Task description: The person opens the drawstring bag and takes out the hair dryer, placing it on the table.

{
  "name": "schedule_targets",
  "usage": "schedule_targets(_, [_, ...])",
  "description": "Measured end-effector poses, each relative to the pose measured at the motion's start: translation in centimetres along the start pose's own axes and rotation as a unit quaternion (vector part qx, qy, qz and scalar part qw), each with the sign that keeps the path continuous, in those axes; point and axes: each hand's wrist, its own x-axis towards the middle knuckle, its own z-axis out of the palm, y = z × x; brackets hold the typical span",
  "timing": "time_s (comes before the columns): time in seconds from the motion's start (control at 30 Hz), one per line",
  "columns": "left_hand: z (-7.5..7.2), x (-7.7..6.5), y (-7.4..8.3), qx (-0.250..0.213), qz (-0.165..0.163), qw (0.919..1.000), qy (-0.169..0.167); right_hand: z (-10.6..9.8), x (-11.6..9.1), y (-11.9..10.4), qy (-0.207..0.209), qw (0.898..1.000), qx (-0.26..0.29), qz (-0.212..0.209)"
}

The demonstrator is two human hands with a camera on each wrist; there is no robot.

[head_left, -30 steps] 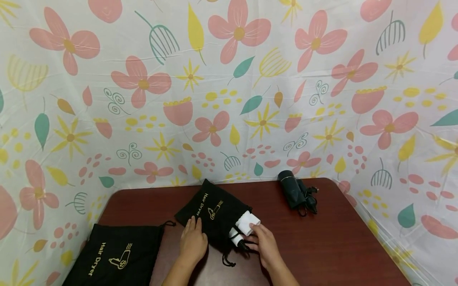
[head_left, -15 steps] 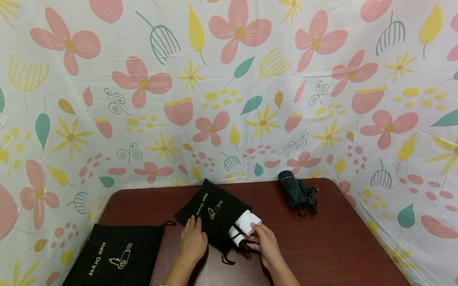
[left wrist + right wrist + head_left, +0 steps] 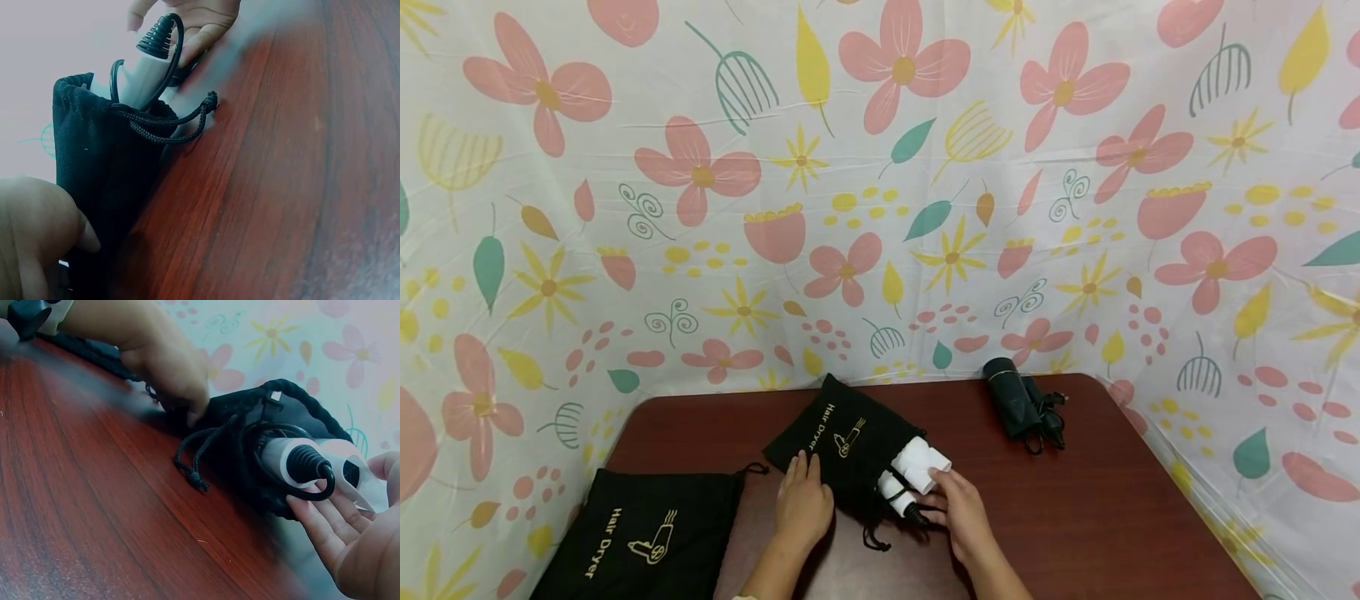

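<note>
A black drawstring bag (image 3: 868,433) lettered "Hair Dryer" lies mid-table, its mouth toward the right. From that mouth stick the white nozzle and handle end of a hair dryer (image 3: 917,467); its rest is hidden inside. My left hand (image 3: 803,504) holds the bag's near side, fingers on top and thumb (image 3: 87,234) along the edge. With thumb above and fingers beneath, my right hand (image 3: 961,512) grips the nozzle's rim. In the right wrist view, the black cord (image 3: 325,487) loops out from the handle (image 3: 281,459) close to those fingers.
Another black "Hair Dryer" bag (image 3: 655,525) lies flat at the left front. A dark hair dryer (image 3: 1015,400) with its cord bundled sits at the back right of the brown table (image 3: 1112,500). Behind hangs a flowered cloth (image 3: 865,208).
The white hair dryer has slid slightly farther out of the bag, to the right, with my right hand. The bag and left hand have shifted a touch left.
</note>
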Motion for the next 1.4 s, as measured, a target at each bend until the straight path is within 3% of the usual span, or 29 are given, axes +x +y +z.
schedule_targets(0.3, [-0.1, 0.2, 0.0, -0.005, -0.007, 0.9999, -0.006, -0.3, 0.1, -0.2, 0.009, 1.000, -0.008, 0.022])
schedule_targets(1.4, [-0.1, 0.9, -0.5, 0.013, -0.015, 0.9998, 0.009, -1.2, -0.2, -1.0, 0.032, 0.999, 0.001, 0.011])
